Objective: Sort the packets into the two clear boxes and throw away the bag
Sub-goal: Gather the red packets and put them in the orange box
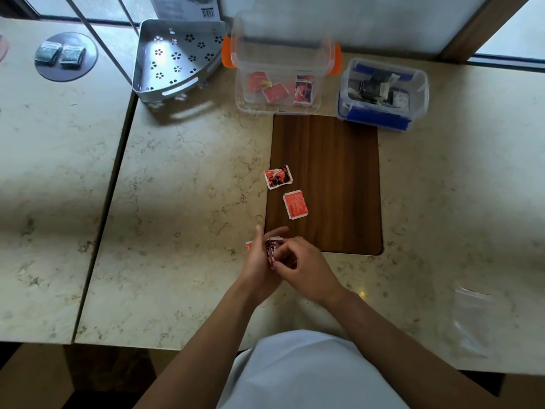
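Marble table (177, 202) w/ wood inlay (327, 160). Left hand (259, 261) and right hand (300, 267) grip a stack of red packets (272, 246) near table edge; two red packets (278, 177) lie loose on inlay. Orange-latch box (277, 84) and blue-latch box (383, 95) at rear; empty bag (472, 320) at right. Risk: stack fans, packets drop; mis-sort into blue-latch box.

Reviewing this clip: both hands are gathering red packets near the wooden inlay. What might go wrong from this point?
1. The small stack of red packets is pinched between the left hand and right hand; one may slip out in transit.
2. Two loose red packets on the wooden inlay might be overlooked.
3. The clear bag lies far right near the table edge, hard to see, and may be forgotten.
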Action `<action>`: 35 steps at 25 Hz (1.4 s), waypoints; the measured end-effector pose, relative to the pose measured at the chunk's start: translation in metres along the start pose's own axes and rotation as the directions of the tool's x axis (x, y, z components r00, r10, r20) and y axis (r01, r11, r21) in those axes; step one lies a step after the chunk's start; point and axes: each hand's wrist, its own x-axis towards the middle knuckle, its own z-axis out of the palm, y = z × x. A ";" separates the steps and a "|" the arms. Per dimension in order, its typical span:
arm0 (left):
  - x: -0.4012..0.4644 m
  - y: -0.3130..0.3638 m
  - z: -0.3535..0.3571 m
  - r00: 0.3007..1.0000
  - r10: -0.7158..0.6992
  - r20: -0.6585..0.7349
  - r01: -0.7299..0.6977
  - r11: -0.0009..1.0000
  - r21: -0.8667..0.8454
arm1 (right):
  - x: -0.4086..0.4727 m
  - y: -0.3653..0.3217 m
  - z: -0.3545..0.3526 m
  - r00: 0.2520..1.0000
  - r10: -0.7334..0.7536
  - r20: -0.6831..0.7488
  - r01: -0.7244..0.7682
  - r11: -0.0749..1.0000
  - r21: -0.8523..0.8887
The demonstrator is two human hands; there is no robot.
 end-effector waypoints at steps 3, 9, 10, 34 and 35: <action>-0.001 0.004 -0.009 0.999 -0.040 0.006 0.041 0.991 -0.124 | -0.002 -0.004 -0.003 1.000 -0.005 -0.007 0.006 0.993 0.115; -0.014 0.017 -0.018 0.999 0.033 0.031 -0.035 0.997 0.067 | 0.004 0.007 -0.003 0.939 0.118 -0.324 -0.097 0.992 0.080; -0.016 0.019 -0.019 0.999 0.042 0.020 -0.044 0.995 0.087 | 0.007 0.015 -0.003 0.942 0.136 -0.307 -0.149 0.989 -0.020; -0.025 0.009 -0.040 0.993 0.111 -0.024 -0.104 0.971 0.214 | 0.004 -0.020 0.022 0.993 0.061 0.096 -0.080 0.976 0.201; -0.026 0.008 -0.046 0.992 0.121 -0.047 -0.108 0.970 0.217 | 0.008 -0.019 0.023 0.991 0.130 0.032 -0.134 0.960 0.247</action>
